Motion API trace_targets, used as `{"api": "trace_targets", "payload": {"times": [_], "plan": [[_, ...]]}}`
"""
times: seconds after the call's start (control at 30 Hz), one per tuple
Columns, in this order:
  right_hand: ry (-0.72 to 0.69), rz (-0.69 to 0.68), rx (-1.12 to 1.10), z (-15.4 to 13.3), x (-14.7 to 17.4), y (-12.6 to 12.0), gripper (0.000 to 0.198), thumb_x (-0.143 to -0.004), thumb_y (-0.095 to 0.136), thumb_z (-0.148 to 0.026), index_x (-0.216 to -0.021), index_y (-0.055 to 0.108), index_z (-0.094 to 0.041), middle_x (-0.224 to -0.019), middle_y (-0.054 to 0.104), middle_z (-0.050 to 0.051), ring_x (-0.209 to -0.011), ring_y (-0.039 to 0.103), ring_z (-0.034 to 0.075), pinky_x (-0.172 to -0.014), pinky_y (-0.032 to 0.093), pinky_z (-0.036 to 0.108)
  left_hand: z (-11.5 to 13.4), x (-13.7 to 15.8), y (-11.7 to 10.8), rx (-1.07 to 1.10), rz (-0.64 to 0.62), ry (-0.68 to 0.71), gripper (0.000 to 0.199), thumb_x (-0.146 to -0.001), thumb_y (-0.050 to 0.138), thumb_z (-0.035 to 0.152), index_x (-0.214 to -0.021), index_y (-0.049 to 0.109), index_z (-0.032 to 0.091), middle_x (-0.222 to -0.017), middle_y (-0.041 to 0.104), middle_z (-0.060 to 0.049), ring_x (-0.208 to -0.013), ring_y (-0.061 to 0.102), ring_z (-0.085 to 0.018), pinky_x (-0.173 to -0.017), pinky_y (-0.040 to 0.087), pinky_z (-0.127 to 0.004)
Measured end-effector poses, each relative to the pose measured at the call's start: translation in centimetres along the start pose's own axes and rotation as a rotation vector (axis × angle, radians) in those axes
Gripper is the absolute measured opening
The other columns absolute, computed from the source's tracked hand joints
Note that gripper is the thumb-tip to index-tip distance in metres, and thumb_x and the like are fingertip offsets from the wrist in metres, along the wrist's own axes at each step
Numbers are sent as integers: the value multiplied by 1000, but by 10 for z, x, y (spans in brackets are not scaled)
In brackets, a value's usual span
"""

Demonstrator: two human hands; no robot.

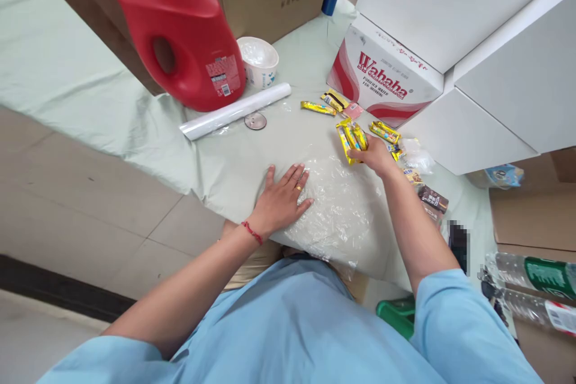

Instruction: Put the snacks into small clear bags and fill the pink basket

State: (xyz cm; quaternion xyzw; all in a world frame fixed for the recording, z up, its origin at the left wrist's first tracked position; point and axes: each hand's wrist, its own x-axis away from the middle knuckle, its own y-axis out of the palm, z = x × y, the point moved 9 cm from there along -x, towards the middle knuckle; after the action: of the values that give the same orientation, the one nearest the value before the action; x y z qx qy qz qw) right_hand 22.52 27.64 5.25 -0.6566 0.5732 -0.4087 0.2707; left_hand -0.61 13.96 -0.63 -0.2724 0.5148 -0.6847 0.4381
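My left hand (284, 199) lies flat with fingers spread on the left edge of a crinkled sheet of clear plastic film (335, 210) spread on the cloth. Several yellow-wrapped snack packets (350, 135) are gripped side by side in my right hand (377, 155), just beyond the film's far right edge. More yellow snack packets lie on the cloth: one (318, 108) farther back, another (384, 131) right of my hand. A roll of plastic film (236, 111) rests at the far left, with a round flat disc (255, 121) beside it.
A big red jug (189, 30) and a paper tub (263, 66) stand behind the roll. The Wahaha carton (382, 75) and white boxes (504, 72) border the back right. Dark brown packets (432, 198) lie at right, and plastic bottles (546, 276) beyond the table edge.
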Motion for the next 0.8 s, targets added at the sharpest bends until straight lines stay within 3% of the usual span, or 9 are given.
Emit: {"api": "trace_targets", "payload": {"times": [0.1, 0.2, 0.27, 0.33, 0.5, 0.7, 0.8], "plan": [[-118, -364, -157, -10, 40, 21, 42, -73, 80, -44, -105, 67, -21, -84, 69, -2, -73, 61, 18, -65, 51, 29, 1, 0, 1, 10, 0, 8, 71, -108, 35, 56, -169, 31, 18, -175, 30, -14, -163, 29, -32, -131, 3, -71], [-231, -635, -42, -20, 75, 53, 33, -72, 80, -43, -93, 65, -22, -81, 68, -3, -74, 60, 17, -66, 47, 26, 1, 0, 0, 6, -2, 5, 71, -108, 36, 55, -168, 32, 18, -175, 31, -14, -163, 30, -32, -131, 2, -70], [-278, -625, 73, -20, 82, 65, 29, -75, 78, -41, -91, 64, -22, -81, 67, -3, -75, 58, 17, -66, 44, 26, 1, 0, -1, -2, -6, -4, 70, -108, 37, 54, -168, 33, 19, -175, 31, -14, -163, 30, -32, -131, 1, -70], [-287, -520, 137, -16, 81, 69, 29, -80, 75, -45, -91, 62, -21, -81, 66, -2, -74, 56, 17, -66, 41, 26, 2, -1, -1, -12, -11, -7, 69, -108, 37, 54, -168, 34, 20, -175, 31, -14, -163, 30, -31, -132, 1, -70], [-261, -289, 150, 1, 80, 57, 32, -97, 57, -52, -97, 62, -21, -86, 66, 1, -74, 56, 17, -68, 40, 27, 1, 0, 1, -34, -10, 0, 69, -108, 36, 55, -167, 35, 18, -175, 30, -14, -163, 29, -30, -132, 3, -69], [-466, -383, 295, -13, 96, 73, 32, -102, 59, -42, -121, 71, -19, -112, 73, 11, -104, 67, 24, -91, 47, 30, 1, -1, 2, -45, 10, 5, 69, -108, 37, 53, -168, 34, 19, -174, 33, -15, -162, 31, -32, -131, 6, -71], [-411, -316, 334, -15, 94, 70, 45, -105, 55, -44, -141, 63, -18, -127, 73, 15, -114, 67, 27, -96, 48, 32, 2, -1, 1, -43, 17, 9, 69, -108, 39, 53, -168, 33, 21, -174, 34, -15, -162, 33, -34, -131, 8, -71]]}}
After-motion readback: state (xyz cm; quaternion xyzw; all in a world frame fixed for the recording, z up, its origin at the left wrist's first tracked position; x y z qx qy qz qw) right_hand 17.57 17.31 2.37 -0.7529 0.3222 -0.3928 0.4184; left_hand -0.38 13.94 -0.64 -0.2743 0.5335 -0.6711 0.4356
